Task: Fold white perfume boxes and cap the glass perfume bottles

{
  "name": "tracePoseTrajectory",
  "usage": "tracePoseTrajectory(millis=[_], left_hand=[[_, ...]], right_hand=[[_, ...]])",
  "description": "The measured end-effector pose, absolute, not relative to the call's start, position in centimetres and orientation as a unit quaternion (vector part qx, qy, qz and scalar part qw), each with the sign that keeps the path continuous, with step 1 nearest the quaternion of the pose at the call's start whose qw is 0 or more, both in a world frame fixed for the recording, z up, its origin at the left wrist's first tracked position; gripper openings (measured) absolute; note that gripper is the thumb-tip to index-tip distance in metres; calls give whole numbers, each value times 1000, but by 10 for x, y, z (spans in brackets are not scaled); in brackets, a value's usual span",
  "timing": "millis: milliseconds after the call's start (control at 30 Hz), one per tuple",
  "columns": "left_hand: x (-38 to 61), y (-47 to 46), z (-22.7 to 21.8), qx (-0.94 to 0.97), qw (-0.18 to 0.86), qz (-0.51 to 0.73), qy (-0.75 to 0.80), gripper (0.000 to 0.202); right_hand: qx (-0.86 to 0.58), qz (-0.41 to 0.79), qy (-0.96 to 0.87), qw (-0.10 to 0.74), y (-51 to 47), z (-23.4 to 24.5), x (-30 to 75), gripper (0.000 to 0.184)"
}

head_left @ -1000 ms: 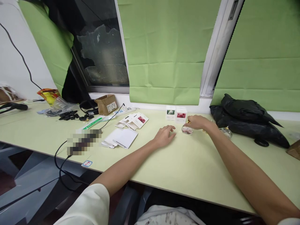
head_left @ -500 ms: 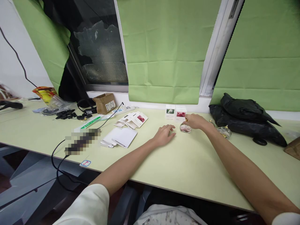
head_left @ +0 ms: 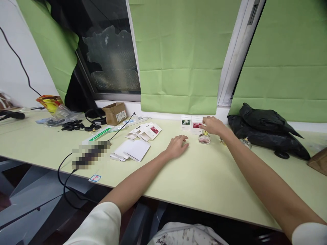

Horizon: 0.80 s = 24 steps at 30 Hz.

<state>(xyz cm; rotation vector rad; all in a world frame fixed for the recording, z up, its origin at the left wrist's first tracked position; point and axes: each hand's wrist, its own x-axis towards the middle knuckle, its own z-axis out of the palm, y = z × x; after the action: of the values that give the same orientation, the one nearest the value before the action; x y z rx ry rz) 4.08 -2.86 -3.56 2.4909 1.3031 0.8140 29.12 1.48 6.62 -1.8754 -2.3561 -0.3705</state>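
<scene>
Cords (head_left: 58,172) hang in loops off the front of the table (head_left: 194,185) at your far left, so a snag could pull things down. Next come white papers (head_left: 136,149); your left arm might brush them out of place. Your left hand (head_left: 178,146) lies on the table, fingers apart and a bit bent, holding nothing. If it slid right too fast, it could bump the glass bottle (head_left: 204,139). Two small white boxes (head_left: 186,123) stand just behind, and a push could tip them. The bottle stands upright on the table under your right hand (head_left: 213,125). Those fingers are at its gold top, but I can't tell if they pinch it. A loose pinch could let it tip. Your right arm also reaches close by another bottle (head_left: 246,143), so your elbow swinging out might knock it.
</scene>
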Motion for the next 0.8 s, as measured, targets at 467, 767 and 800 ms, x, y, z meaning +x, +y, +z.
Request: tracePoseTrajectory(millis=[467,767,800], left_hand=[[36,-23,-39,837,106,289,452,30],[36,-22,-40,839,98,292,449,30],[36,-22,-40,839,97,292,450,30]], right_hand=[[-575,-176,-798,43,32,49,261,33],[-584,-172,-792,52,38,44,262,37],[-585,-173,-790,53,38,44,262,36]])
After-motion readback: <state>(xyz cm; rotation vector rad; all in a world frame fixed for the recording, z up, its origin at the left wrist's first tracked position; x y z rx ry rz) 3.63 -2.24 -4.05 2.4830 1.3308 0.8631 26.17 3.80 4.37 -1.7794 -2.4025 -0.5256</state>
